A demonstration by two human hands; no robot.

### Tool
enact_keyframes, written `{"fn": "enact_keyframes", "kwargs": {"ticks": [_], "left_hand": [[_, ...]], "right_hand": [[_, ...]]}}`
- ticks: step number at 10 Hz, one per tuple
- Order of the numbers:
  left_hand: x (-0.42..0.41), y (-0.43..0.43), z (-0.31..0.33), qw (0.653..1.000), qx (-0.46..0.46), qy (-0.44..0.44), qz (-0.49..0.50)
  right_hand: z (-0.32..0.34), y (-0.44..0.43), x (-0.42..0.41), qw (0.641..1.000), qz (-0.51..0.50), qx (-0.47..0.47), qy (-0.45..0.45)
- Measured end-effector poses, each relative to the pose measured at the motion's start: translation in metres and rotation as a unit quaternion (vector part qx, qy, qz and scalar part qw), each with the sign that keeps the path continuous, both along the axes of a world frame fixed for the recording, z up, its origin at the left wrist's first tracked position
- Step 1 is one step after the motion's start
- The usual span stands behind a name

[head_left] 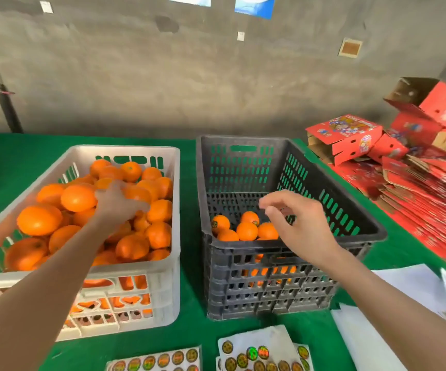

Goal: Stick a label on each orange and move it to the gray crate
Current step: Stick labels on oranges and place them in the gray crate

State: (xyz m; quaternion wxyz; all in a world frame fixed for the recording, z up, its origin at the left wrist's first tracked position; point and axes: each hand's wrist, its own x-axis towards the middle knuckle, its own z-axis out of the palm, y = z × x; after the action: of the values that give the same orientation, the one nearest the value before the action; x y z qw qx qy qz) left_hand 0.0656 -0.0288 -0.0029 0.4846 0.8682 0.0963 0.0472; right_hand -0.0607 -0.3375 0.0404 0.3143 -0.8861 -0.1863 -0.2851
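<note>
Head view: right hand (pixel 296 220) hangs slack, empty, above gray crate (pixel 270 277); left of it, left hand (pixel 117 202) (grip blurred) should cup one orange (pixel 78 198).

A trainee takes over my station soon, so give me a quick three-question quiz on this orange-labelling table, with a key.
1. True or false: the dark gray slotted plastic crate holds more round oranges than the white slotted plastic crate.
2. The right hand hovers over: A) the gray crate; B) the white crate; C) neither crate.
3. Which hand reaches in among the white crate's oranges?
Key: 1 false; 2 A; 3 the left hand.
</note>
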Motion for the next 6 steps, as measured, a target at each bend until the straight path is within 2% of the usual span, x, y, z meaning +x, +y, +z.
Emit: {"fn": "enact_keyframes", "kwargs": {"ticks": [1,2,3,4,5,6], "left_hand": [[-0.022,0.004,0.014,0.99,-0.087,-0.109,0.002],[-0.063,-0.001,0.026,0.959,-0.205,-0.166,-0.102],[-0.104,-0.01,0.024,0.948,-0.245,-0.132,-0.152],[-0.142,-0.029,0.006,0.953,-0.248,-0.109,-0.136],[-0.172,-0.046,-0.013,0.965,-0.227,-0.054,-0.12],[-0.192,-0.061,-0.034,0.969,-0.224,0.012,-0.101]], "right_hand": [[-0.037,0.0,-0.042,0.996,0.083,0.034,0.007],[-0.101,0.001,-0.063,0.953,0.139,-0.091,0.254],[-0.165,-0.009,-0.058,0.877,0.083,-0.236,0.412],[-0.191,-0.004,-0.051,0.853,0.055,-0.275,0.441],[-0.205,0.008,-0.043,0.846,0.051,-0.3,0.438],[-0.209,0.015,-0.039,0.861,0.046,-0.261,0.434]]}}
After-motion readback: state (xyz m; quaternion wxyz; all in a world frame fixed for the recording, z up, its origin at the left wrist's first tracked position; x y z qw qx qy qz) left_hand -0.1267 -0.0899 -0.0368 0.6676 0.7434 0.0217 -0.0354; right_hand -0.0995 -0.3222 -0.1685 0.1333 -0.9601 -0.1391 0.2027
